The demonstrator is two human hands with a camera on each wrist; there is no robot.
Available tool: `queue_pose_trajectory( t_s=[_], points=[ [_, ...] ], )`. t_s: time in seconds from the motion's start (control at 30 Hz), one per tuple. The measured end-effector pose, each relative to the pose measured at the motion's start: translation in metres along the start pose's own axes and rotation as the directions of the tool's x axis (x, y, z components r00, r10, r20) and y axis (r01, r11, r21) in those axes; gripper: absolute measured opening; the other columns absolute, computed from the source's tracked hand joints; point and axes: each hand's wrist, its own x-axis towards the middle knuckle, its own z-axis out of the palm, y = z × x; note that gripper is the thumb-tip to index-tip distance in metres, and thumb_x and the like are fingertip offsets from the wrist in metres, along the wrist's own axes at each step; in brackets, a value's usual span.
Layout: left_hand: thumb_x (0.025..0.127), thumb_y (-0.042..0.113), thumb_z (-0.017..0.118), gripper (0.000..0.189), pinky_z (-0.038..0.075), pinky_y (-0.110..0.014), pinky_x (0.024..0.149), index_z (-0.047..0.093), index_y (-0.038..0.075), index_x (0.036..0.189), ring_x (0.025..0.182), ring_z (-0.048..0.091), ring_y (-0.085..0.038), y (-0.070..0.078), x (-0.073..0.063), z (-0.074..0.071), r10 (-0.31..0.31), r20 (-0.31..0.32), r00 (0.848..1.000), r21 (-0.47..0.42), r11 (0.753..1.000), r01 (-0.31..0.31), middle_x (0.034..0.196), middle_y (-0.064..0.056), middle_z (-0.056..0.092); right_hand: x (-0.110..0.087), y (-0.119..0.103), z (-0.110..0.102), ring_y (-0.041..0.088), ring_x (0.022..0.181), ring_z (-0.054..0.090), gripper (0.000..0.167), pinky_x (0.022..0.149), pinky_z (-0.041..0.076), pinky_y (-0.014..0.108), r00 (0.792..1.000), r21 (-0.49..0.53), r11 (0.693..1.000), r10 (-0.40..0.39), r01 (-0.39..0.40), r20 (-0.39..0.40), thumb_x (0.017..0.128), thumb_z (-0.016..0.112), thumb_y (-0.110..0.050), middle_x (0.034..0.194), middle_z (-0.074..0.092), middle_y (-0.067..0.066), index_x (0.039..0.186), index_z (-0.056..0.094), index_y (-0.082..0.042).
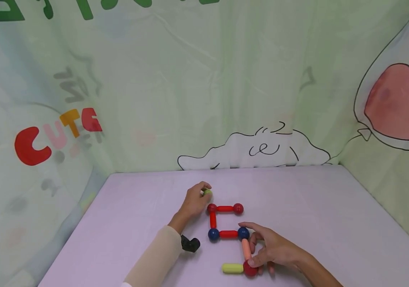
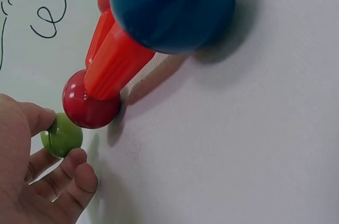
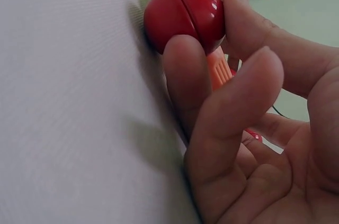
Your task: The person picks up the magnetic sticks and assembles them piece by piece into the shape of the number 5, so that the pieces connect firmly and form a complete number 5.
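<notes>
My left hand [image 1: 196,201] pinches a green ball [image 2: 64,135] between thumb and fingers, close beside the upper left red ball [image 2: 91,99]. In the head view, red rods [image 1: 228,234] and balls form a chain down the table: red balls at the top, then two blue balls [image 1: 213,234]. From the right blue ball [image 1: 243,233], an orange rod [image 1: 246,249] runs down to a lower red ball [image 3: 185,16]. A yellow-green rod [image 1: 232,268] sticks out leftward from it. My right hand [image 1: 276,247] grips that lower red ball with thumb and finger, its index finger reaching to the right blue ball.
A black wrist-worn device [image 1: 190,243] shows beside the left sleeve [image 1: 155,259]. The white table [image 1: 297,195] ends at a printed curtain [image 1: 204,99] at the back and sides.
</notes>
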Motion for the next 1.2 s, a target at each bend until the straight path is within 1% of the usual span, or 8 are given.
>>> queue_pose_trajectory(
  t_s=[0.1,0.2,0.37,0.57,0.73,0.87,1.07,1.2],
  points=[
    [0.099,0.009,0.059,0.024,0.052,-0.035,0.080,0.065,0.011,0.123,0.089,0.058,-0.019,-0.001,-0.004,-0.004,0.017,-0.011,1.000,-0.003,1.000,-0.017,0.112,-0.006,0.066,0.000,0.000,0.000,0.028,0.064,0.070,0.100,0.048,0.049,0.024,1.000,-0.005,1.000,-0.008,0.008,0.002,0.078,0.088,-0.013,0.100,0.057,0.013,0.157,0.028,-0.009],
    [0.100,0.008,0.058,0.027,0.054,-0.034,0.080,0.068,0.014,0.124,0.090,0.060,-0.020,-0.001,-0.007,-0.006,0.021,0.006,1.000,0.027,0.999,-0.022,0.110,-0.006,0.065,0.000,0.001,0.000,0.029,0.064,0.070,0.100,0.047,0.049,0.024,1.000,-0.001,1.000,-0.017,0.017,0.004,0.078,0.088,-0.013,0.100,0.057,0.014,0.157,0.028,-0.009],
    [0.101,0.012,0.057,0.029,0.053,-0.038,0.090,0.074,0.021,0.123,0.103,0.059,-0.019,0.000,-0.009,-0.005,0.036,0.070,0.997,0.087,0.995,-0.042,0.115,-0.004,0.064,-0.001,0.001,-0.001,0.029,0.063,0.070,0.099,0.047,0.049,0.024,1.000,0.000,1.000,-0.017,0.017,0.000,0.078,0.088,-0.013,0.100,0.057,0.014,0.157,0.028,-0.009],
    [0.102,0.021,0.059,0.029,0.053,-0.040,0.093,0.072,0.022,0.127,0.112,0.056,-0.019,0.011,-0.006,0.001,0.062,0.151,0.987,0.115,0.990,-0.080,0.123,-0.002,0.061,-0.003,0.001,-0.001,0.029,0.064,0.070,0.097,0.047,0.049,0.024,1.000,0.010,1.000,-0.019,0.019,0.003,0.079,0.087,-0.012,0.100,0.057,0.014,0.157,0.029,-0.008],
    [0.103,0.025,0.056,0.030,0.048,-0.046,0.102,0.070,0.026,0.130,0.126,0.052,-0.022,0.025,0.000,0.012,0.085,0.221,0.972,0.162,0.979,-0.122,0.133,0.000,0.061,-0.002,0.000,0.001,0.026,0.063,0.070,0.097,0.048,0.049,0.023,1.000,0.026,1.000,0.009,-0.009,-0.001,0.079,0.086,-0.012,0.101,0.057,0.013,0.157,0.028,-0.009],
    [0.104,0.030,0.053,0.032,0.043,-0.048,0.108,0.067,0.032,0.133,0.135,0.046,-0.021,0.037,0.006,0.023,0.097,0.290,0.952,0.204,0.966,-0.161,0.141,0.004,0.058,-0.002,-0.001,0.001,0.025,0.064,0.070,0.097,0.049,0.049,0.023,1.000,0.019,1.000,0.020,-0.020,-0.005,0.080,0.086,-0.012,0.101,0.058,0.014,0.157,0.028,-0.009],
    [0.105,0.026,0.050,0.034,0.041,-0.042,0.109,0.067,0.031,0.134,0.131,0.046,-0.016,0.053,0.017,0.037,0.151,0.359,0.921,0.210,0.948,-0.237,0.139,0.007,0.059,-0.004,0.001,0.001,0.025,0.063,0.070,0.095,0.048,0.049,0.023,1.000,0.033,0.999,-0.018,0.017,0.015,0.080,0.086,-0.011,0.100,0.058,0.014,0.157,0.030,-0.009],
    [0.105,0.024,0.048,0.035,0.039,-0.039,0.109,0.068,0.031,0.133,0.127,0.048,-0.015,0.061,0.022,0.047,0.165,0.365,0.916,0.240,0.934,-0.264,0.136,0.010,0.062,-0.006,0.002,0.001,0.026,0.063,0.070,0.095,0.046,0.048,0.023,0.999,0.048,0.998,-0.039,0.038,0.018,0.079,0.086,-0.009,0.100,0.058,0.014,0.156,0.031,-0.009]
  ],
)
